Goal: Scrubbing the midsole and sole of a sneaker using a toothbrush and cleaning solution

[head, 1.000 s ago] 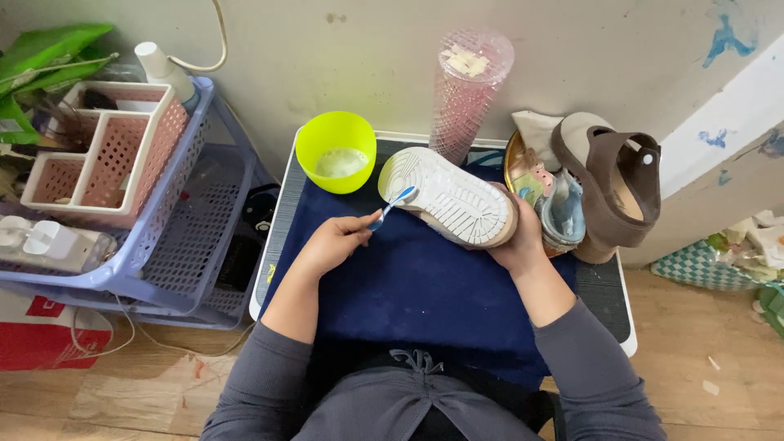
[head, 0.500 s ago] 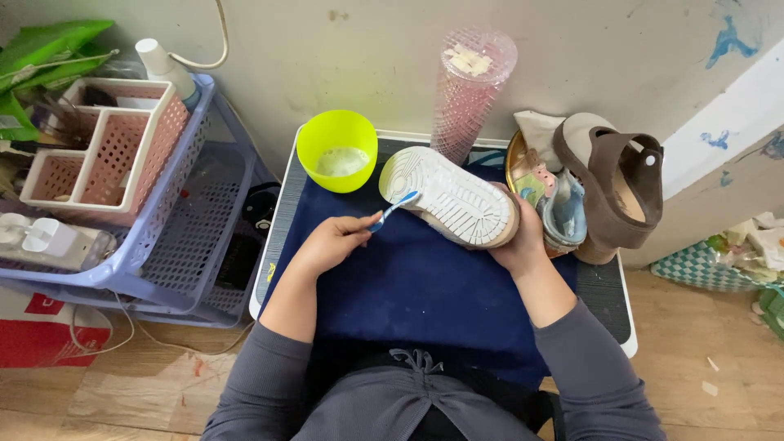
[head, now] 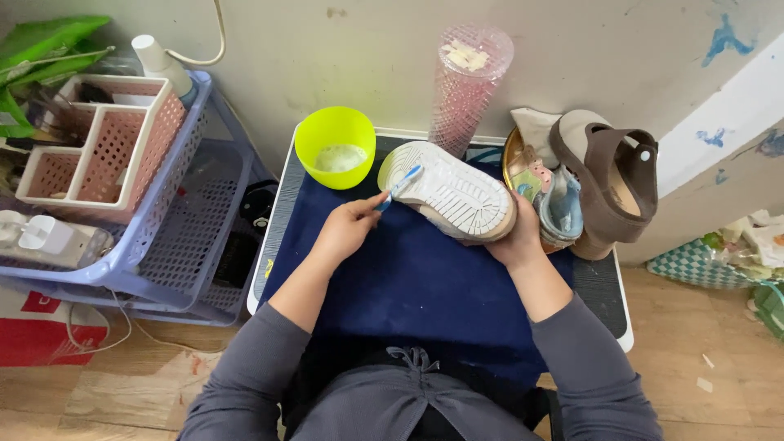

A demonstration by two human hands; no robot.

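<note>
A person in grey sleeves is sitting at a low table [head: 606, 304] draped with a blue cloth [head: 425, 278], holding a white shoe [head: 449, 192] sole-up over the far part of the cloth. The right hand [head: 516, 238] is cupping the shoe from beneath at its right end, fingers wrapped around its hidden underside. The left hand [head: 347, 229] is pinching the handle of a blue-and-white toothbrush [head: 398, 188], fingers closed around it, with the bristle end lying against the left tip of the sole.

Compared with half a second earlier, little is changing: the shoe is staying at the same tilt and place, and the brush head is remaining at the sole's left edge, with the left hand's grip unchanged.

Just to the far left of the shoe, a lime-green bowl [head: 335, 147] with pale liquid in it is standing on the table, apart from the brush. A pink mesh tube [head: 467, 86] is rising upright against the wall behind the shoe. To the right, a brown sandal [head: 608, 175] and a small pastel sandal [head: 559, 208] are resting in a round tray [head: 510, 151], near the right hand. On the left, a lilac basket [head: 155, 220] is carrying a pink organiser [head: 114, 147].
</note>
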